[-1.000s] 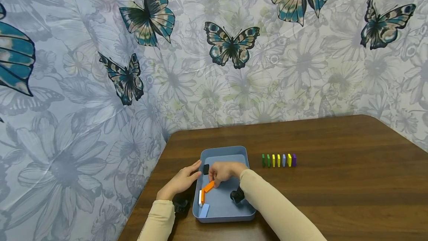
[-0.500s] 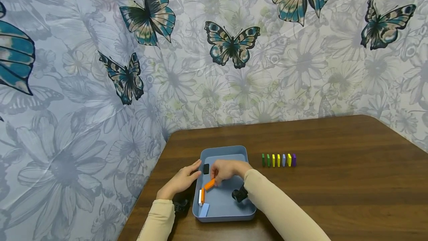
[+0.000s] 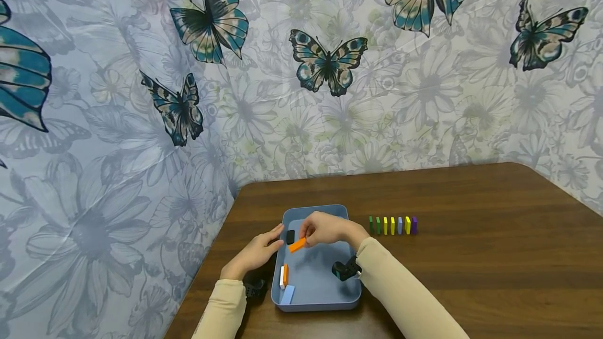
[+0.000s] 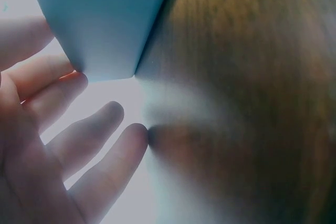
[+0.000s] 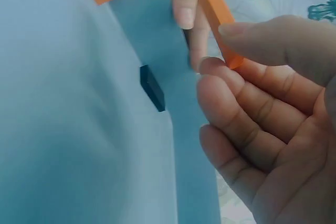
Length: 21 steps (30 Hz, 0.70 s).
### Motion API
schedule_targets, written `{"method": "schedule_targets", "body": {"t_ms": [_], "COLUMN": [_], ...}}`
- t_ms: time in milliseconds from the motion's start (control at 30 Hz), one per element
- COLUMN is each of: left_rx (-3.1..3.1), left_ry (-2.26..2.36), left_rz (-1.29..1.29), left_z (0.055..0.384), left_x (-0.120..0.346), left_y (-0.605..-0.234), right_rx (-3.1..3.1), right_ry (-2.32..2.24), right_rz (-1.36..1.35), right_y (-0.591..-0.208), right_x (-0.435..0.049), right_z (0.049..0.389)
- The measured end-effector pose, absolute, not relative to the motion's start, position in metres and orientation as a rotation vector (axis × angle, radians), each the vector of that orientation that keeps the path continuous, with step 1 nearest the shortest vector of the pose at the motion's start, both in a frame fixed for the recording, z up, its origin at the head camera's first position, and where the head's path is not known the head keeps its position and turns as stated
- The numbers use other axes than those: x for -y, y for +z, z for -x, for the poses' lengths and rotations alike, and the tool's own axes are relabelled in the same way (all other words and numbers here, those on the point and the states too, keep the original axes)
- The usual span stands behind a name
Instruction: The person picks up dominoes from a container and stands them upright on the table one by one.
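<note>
Between thumb and fingers my right hand (image 3: 322, 228) pinches an orange domino tile (image 3: 297, 245), held above the blue-grey tray (image 3: 325, 305). The right wrist view shows that orange tile (image 5: 218, 19) up close, with the thumb on one face. My left hand (image 3: 254, 256) rests against the tray's left wall, fingers extended; in the left wrist view its fingertips touch the tray's outer side (image 4: 105, 19). Inside the tray lie a black tile (image 3: 290, 236), a second orange tile (image 3: 286, 274) beside a white tile (image 3: 282, 277), and a light blue tile (image 3: 288, 295).
Right of the tray, several green, yellow, blue and purple tiles (image 3: 393, 226) stand upright in a spaced row on the brown wooden table (image 3: 471, 255). A butterfly-patterned cloth (image 3: 264, 119) hangs behind the table. Dark wrist cameras (image 3: 346, 269) are strapped to both wrists.
My right hand has lifted the orange tile off the tray floor and moved it up and slightly right, away from the other orange tile. The left hand has stayed in place.
</note>
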<state>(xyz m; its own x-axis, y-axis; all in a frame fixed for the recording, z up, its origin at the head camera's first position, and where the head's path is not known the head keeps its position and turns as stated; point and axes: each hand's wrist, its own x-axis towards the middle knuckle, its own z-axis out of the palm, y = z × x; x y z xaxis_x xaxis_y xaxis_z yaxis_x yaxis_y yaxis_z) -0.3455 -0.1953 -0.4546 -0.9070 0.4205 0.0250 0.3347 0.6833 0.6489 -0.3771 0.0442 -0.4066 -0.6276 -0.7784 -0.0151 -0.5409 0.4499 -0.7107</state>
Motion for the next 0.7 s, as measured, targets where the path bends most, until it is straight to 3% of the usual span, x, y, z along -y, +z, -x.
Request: {"method": "schedule_targets", "body": {"t_ms": [467,700], "left_rx": [-2.796,-2.782], "left_ry": [1.004,1.008], "left_rz": [-0.629,-0.632], "left_z": [0.344,0.343], "left_x": [0.194,0.195], "left_y": [-0.454,-0.455], "right_rx": [-2.339,-2.307], "right_ry": [-1.092,-1.245], "right_rz": [1.257,1.172], "right_y": [-0.401,-0.399], "right_x": [-0.064,-0.078], "right_z": [0.365,0.362]}}
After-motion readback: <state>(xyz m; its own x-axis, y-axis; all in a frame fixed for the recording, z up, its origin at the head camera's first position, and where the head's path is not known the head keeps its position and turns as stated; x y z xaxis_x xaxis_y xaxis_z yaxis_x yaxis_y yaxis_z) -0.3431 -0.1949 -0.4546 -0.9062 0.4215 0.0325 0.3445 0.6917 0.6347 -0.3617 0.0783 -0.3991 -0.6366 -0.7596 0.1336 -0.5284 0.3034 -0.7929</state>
